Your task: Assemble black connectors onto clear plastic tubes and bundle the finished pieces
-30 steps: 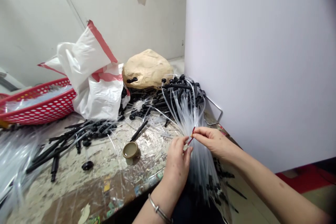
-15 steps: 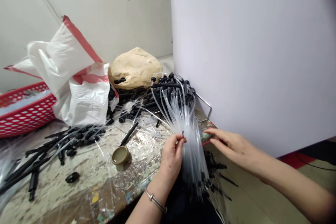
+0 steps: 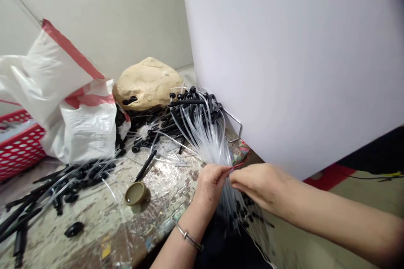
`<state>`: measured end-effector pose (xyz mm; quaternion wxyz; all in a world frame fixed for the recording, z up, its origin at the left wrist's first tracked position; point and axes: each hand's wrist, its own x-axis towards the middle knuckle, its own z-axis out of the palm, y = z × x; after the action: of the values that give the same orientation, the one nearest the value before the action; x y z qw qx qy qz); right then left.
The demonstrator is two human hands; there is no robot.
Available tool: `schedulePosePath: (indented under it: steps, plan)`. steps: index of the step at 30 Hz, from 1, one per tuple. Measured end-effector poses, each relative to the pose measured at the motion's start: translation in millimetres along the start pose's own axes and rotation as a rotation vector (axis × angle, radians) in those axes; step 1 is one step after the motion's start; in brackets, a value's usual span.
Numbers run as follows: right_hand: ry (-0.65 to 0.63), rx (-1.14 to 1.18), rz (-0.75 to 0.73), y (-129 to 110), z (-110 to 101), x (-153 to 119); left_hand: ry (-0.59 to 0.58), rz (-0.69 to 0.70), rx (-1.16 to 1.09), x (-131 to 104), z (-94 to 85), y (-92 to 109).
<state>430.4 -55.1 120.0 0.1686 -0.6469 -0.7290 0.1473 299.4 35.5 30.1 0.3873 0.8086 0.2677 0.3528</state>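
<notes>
A thick bundle of clear thin tubes (image 3: 210,138) with black fittings at its ends lies over the table's right edge, its lower ends hanging down. My left hand (image 3: 210,185) is closed in a pinch on a thin red string (image 3: 241,164) at the middle of the bundle. Close against it, my right hand (image 3: 255,180) has its fingers drawn together on the string at the bundle's right side. The fingertips of the right hand are partly hidden. Part of the string shows above the right hand, near the table edge.
On the worn table (image 3: 170,189) are a small round dish (image 3: 135,193), a black tube (image 3: 146,165) and loose black fittings (image 3: 74,229). White plastic bags (image 3: 88,130), a red basket (image 3: 22,147) and a tan lump (image 3: 148,84) stand behind. A large white panel (image 3: 290,59) rises at right.
My right hand has moved left from beside the bundle to meet my left hand, and its fingers have closed. The view has turned slightly right.
</notes>
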Motion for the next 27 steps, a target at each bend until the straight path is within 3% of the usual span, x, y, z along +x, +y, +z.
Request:
schedulePosePath:
  steps: [4,8,12,16,18,21,23,27]
  plan:
    - [-0.171,-0.123,-0.013,-22,4,39,0.009,-0.028,0.016,0,-0.2,-11]
    - [-0.141,-0.05,0.049,-23,3,55,-0.05,-0.069,-0.005,-2,-7.8,-15]
    - [-0.102,0.05,0.045,-19,-2,62,-0.14,-0.084,-0.065,1,-11.4,-7]
    - [-0.075,0.19,0.027,-21,-16,67,-0.12,-0.147,-0.091,5,-8.5,-1]
    - [0.034,0.29,0.006,-22,-27,60,-0.091,-0.194,-0.1,4,-6.3,0]
    - [0.324,0.334,0.024,-16,-35,36,-0.072,-0.264,-0.143,2,-4.8,2]
    - [0.395,0.309,0.094,-4,-25,18,-0.066,-0.303,-0.179,1,-5.4,5]
    - [0.259,0.315,0.201,26,25,-3,-0.078,-0.347,-0.233,2,-7.6,10]
